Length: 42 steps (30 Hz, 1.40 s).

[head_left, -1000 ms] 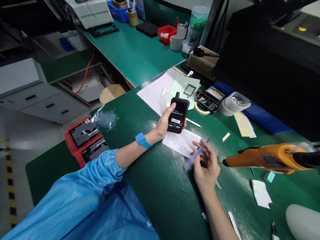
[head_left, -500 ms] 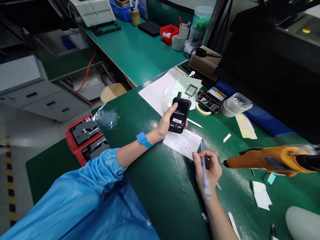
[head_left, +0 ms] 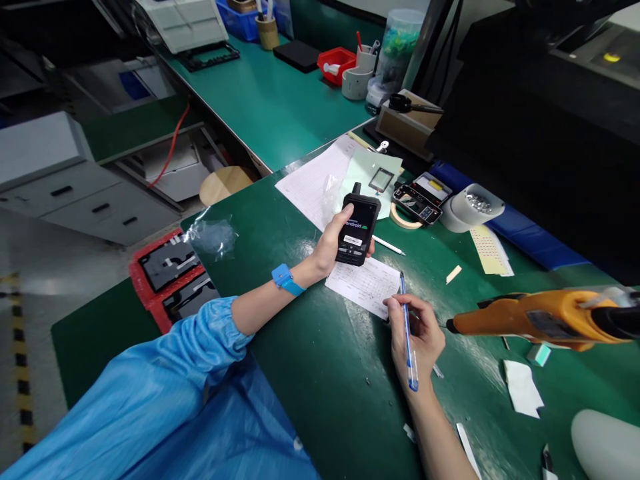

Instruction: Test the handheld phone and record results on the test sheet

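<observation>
Green workbench [head_left: 320,373] surrounds a printed sheet [head_left: 364,288] as a person's left hand [head_left: 327,249] grips a black handset [head_left: 357,227], screen lit, over the sheet's far edge; the right hand [head_left: 421,339] pinches a blue pen [head_left: 411,363] beside the sheet, left of an orange tool [head_left: 530,316].

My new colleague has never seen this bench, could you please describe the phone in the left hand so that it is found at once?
Over the green worktop, go past the blue wrist strap to the left hand. The phone gripped there is black. Unlike the black keypad unit lying to its right, it has a stubby antenna and shows the lit word "android".
</observation>
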Tool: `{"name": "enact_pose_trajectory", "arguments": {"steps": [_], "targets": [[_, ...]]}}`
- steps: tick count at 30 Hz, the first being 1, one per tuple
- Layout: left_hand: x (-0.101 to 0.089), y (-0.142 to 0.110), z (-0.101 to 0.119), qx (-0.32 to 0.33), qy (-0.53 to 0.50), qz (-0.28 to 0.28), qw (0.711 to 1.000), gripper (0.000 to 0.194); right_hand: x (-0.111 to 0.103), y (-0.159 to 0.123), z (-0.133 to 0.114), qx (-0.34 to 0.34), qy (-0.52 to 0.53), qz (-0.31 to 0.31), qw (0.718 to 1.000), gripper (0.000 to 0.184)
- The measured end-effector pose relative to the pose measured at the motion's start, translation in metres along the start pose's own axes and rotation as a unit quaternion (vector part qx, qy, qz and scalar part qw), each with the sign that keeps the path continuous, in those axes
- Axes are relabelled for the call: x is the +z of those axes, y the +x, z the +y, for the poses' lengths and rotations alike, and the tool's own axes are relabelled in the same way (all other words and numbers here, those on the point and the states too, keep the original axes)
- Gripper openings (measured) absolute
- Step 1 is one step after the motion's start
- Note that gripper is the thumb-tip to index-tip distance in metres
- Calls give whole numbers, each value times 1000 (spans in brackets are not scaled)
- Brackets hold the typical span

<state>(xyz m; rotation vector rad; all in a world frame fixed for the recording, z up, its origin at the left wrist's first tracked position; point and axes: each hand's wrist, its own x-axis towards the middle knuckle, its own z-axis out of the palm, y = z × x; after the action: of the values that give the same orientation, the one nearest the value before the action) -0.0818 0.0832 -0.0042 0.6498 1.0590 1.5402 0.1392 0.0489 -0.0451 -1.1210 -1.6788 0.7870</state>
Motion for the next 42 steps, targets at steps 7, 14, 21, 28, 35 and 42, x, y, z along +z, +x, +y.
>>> {"name": "enact_pose_trajectory", "arguments": {"steps": [7,14,21,28,35,42], "targets": [[1,0,0,9,-3,-2,1000,77,1,2,0,-26,-10,1,1000,23],[0,-1,1,-10,2,3,1000,74,3,1,5,-12,-6,-17,1000,24],[-1,0,3,-8,6,20,1000,73,3,0,10,-32,-27,-11,999,28],[-2,1,2,16,-8,13,1000,75,3,0,10,-57,-41,-22,997,45],[-1,0,3,12,-2,29,999,74,6,-2,9,-42,-25,-13,999,40],[-1,-1,3,9,-9,29,999,74,5,0,7,5,21,72,997,49]]}}
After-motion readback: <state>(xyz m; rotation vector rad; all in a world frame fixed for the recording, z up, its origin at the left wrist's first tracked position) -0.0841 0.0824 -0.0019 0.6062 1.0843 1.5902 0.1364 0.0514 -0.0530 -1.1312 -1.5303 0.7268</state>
